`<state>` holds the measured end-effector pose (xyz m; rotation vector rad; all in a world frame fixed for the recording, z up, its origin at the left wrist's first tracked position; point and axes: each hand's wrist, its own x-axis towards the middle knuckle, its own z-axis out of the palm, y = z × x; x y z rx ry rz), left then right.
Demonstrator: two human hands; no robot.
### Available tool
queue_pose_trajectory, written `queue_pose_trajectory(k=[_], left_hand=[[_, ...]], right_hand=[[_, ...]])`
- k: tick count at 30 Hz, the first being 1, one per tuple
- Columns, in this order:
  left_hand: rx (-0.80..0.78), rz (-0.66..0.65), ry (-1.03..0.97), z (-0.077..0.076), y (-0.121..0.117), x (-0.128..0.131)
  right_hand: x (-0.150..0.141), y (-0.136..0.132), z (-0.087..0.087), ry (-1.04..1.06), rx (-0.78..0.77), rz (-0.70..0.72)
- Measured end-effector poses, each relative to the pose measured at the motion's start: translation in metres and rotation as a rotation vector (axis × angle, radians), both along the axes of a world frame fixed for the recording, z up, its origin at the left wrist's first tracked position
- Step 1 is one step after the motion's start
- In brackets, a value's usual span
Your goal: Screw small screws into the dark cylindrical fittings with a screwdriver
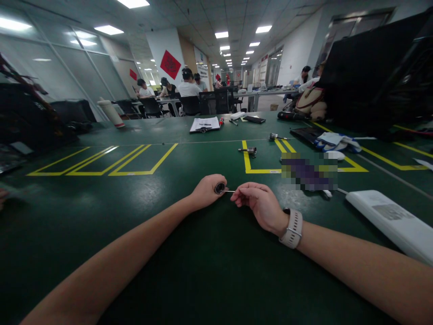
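Observation:
My left hand [207, 192] is closed around a hole saw [219, 188], its round open mouth turned towards me and to the right. A thin metal rod [228, 191], perhaps a hex key, runs from beside that mouth to the pinched fingertips of my right hand [259, 203]. Most of the rod's right end is hidden by the fingers. Beyond my hands, a second hole saw [251, 151] with its shank lies across a yellow tape line. Another hole saw [273, 136] rests farther back to the right.
On the green table [162, 280], yellow tape marks outline several areas. A white power bank-like block [389, 221] lies at right, near a blurred-out item. Gloves [338, 142], a clipboard [204, 124], a phone-like black slab [254, 119] and a tumbler [111, 112] stand farther back. Several people sit beyond.

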<state>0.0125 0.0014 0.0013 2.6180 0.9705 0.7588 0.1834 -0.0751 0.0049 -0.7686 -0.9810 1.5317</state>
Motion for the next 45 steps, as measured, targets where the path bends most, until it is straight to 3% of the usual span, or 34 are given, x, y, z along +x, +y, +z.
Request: queue_pose_trajectory(k=[10,18,26,32,41,45], left_hand=[[-0.029,0.045,0.039,-0.0007,0.0041,-0.0065],[-0.038,0.070,0.034,-0.0014,0.0035,-0.0058],[-0.029,0.067,0.003,-0.0016,0.0010,-0.0056],[-0.009,0.073,-0.048,-0.0024,0.0003,-0.0060],[0.048,0.070,-0.017,-0.0027,0.0018,-0.0054],[0.076,0.047,-0.008,-0.0023,0.0013,-0.0057]], right_hand=[[-0.0012,-0.0021,0.0024,-0.013,-0.012,-0.043],[-0.0005,-0.0026,-0.0022,-0.067,0.071,-0.061],[-0.0016,-0.0036,-0.0026,-0.400,0.210,0.068],[-0.0006,-0.0037,-0.0026,-0.449,0.262,0.121],[-0.0002,-0.0089,0.0050,-0.521,0.282,-0.018],[-0.0017,-0.0082,0.0042,-0.550,0.288,-0.013]])
